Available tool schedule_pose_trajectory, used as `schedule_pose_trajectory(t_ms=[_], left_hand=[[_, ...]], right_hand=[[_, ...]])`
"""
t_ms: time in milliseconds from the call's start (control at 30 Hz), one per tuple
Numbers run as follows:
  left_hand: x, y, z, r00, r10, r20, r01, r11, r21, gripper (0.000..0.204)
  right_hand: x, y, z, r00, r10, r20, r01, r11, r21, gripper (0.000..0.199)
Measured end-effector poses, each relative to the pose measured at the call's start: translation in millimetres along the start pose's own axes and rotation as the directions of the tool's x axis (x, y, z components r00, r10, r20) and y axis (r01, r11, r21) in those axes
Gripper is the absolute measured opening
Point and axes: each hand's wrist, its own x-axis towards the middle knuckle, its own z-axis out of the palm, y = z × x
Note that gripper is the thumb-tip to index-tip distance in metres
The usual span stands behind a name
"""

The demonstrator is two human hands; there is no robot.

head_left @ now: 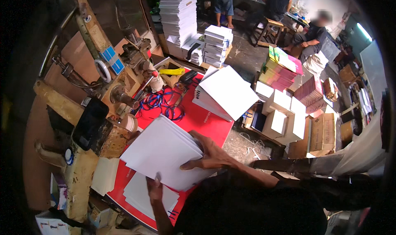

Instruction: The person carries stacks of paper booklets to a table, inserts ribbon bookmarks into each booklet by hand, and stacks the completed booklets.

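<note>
A stack of white book blocks (163, 150) is held tilted above the red tabletop (210, 117). My right hand (211, 153) grips its right side, thumb on the top face and fingers at the far edge. At the near edge my left hand (155, 189) is closed on the same stack, with the thumb showing and the other fingers hidden beneath. Below it, more white blocks (144, 196) lie on the red top, with dark ribbon ends at their near corner. Beyond my right hand sits another white stack (229, 90) with dark marks on its side.
Blue ribbons (163, 104) lie tangled beside a yellow-handled tool (172, 71). A worn machine (123, 92) with a dark phone-like slab (91, 123) lines the left. Tall paper stacks (179, 16), white blocks (276, 121) and a cardboard box (324, 132) stand around; several people work behind.
</note>
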Motion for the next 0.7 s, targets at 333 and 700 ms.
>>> schedule_pose_trajectory(t_ms=[333,700], left_hand=[[87.1,89.9,74.7,0.778,0.210,0.592,-0.389,0.901,0.191,0.132],[103.8,64.4,105.5,0.727,0.153,0.669,-0.195,0.981,-0.012,0.096]], right_hand=[[30.5,81.8,1.3,0.938,-0.342,0.056,0.197,0.396,-0.897,0.090],[-8.4,164.3,4.7,0.724,-0.340,-0.600,0.307,0.938,-0.161,0.119]])
